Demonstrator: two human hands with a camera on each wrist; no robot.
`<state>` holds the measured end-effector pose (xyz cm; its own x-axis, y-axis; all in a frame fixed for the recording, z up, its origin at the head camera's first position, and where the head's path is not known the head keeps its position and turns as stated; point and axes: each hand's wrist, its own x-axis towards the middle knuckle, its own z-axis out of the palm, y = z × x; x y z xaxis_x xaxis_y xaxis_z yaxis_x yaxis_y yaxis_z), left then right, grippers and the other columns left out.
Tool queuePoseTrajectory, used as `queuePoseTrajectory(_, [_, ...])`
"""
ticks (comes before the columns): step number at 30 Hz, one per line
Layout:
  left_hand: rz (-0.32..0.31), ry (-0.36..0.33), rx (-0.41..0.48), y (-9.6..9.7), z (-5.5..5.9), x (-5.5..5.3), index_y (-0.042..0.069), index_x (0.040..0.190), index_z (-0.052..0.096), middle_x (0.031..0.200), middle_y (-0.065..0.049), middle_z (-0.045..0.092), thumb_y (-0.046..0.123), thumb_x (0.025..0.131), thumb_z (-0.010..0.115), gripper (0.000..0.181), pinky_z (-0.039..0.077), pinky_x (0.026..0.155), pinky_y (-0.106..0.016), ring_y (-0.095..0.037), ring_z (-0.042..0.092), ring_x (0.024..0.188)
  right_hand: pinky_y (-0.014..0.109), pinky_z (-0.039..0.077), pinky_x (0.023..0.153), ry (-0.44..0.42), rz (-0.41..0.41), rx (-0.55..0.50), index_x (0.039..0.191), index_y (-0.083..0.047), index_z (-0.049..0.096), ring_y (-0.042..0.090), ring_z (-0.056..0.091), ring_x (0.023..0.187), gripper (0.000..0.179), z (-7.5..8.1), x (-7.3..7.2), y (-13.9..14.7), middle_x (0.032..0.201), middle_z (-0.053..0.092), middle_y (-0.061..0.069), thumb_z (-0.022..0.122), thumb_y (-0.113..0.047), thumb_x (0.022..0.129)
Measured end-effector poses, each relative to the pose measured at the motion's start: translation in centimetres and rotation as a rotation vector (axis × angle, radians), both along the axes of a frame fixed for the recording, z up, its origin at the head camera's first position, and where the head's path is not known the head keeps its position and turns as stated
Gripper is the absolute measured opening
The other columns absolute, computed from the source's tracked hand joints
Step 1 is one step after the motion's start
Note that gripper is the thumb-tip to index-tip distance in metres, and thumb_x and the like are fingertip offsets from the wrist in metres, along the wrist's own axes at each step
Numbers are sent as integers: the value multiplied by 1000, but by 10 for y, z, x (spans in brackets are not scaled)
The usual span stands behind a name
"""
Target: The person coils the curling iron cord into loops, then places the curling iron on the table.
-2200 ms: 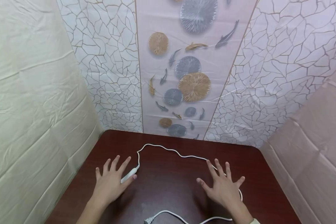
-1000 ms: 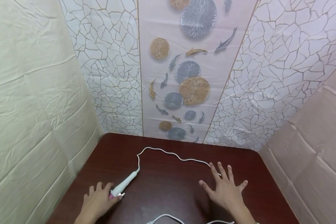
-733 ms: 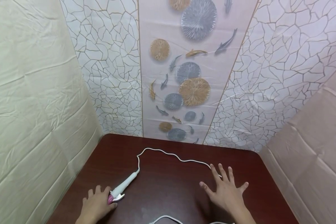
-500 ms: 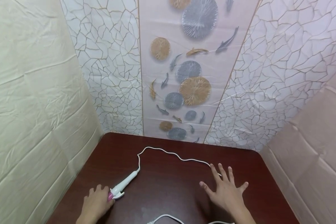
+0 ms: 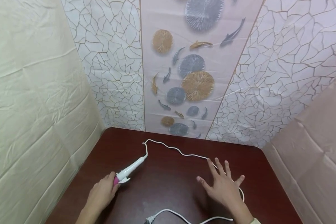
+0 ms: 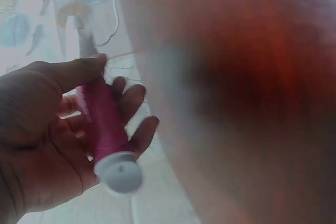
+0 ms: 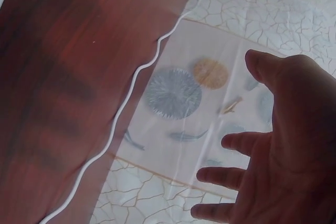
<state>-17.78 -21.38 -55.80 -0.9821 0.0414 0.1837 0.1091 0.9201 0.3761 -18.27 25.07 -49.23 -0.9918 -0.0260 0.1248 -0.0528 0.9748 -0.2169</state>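
Observation:
My left hand (image 5: 100, 191) grips a curling iron (image 5: 130, 168) by its pink barrel. Its white handle points forward and to the right, with a white clamp lever on the side nearer me. In the left wrist view, thumb and fingers wrap the pink barrel (image 6: 102, 116), and a white end cap (image 6: 121, 174) shows below them. A white cord (image 5: 170, 147) runs from the handle across the far part of the table, toward the right. My right hand (image 5: 224, 188) is spread with straight fingers over the cord and holds nothing. Part of the cord is hidden beneath it.
The cord loops back along the near side to a plug (image 5: 149, 219) at the bottom of the head view. Everything is on a dark red-brown table (image 5: 168, 180). A patterned curtain (image 5: 198, 85) rises behind it, with pale cloth on both sides.
My left hand went from spread beside the handle, back to the pink barrel, and closed around it. The iron has since shifted slightly forward and right. My right hand stays about where it was.

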Motion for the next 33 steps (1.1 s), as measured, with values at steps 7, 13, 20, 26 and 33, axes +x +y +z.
queuePoseTrajectory(7, [-124,182,-78,15,24,-7,12,120,62,90,1,59,26,100,84,32,47,56,-38,-13,55,74,100,15,110,87,131,51,174,-30,36,45,32,167,83,10,-11,-18,179,39,9,64,-64,105])
queuePoseTrajectory(13, [-240,359,-146,27,41,-13,11,128,68,103,2,70,32,95,88,44,57,63,-36,-10,63,82,98,18,113,156,192,60,173,-29,38,41,33,168,73,22,-25,-35,178,42,6,66,-48,109])
queuePoseTrajectory(20, [-324,437,-156,38,53,-13,9,131,70,105,3,71,35,96,87,48,57,63,-34,-8,61,79,96,21,114,208,256,84,171,-29,42,40,36,167,69,33,-39,-47,177,44,5,68,-42,109])
queuePoseTrajectory(26, [-382,444,-128,43,62,-12,16,128,71,93,10,61,42,94,88,46,47,57,-24,-2,48,71,94,26,114,352,384,66,171,-31,43,35,43,163,68,36,-63,-52,174,48,1,69,-35,109])
queuePoseTrajectory(33, [-472,473,-111,48,71,-11,21,126,71,91,14,58,47,94,87,45,46,59,-22,1,46,69,82,40,115,504,675,-203,158,-23,61,40,51,154,67,36,-90,-56,164,59,7,76,3,98])
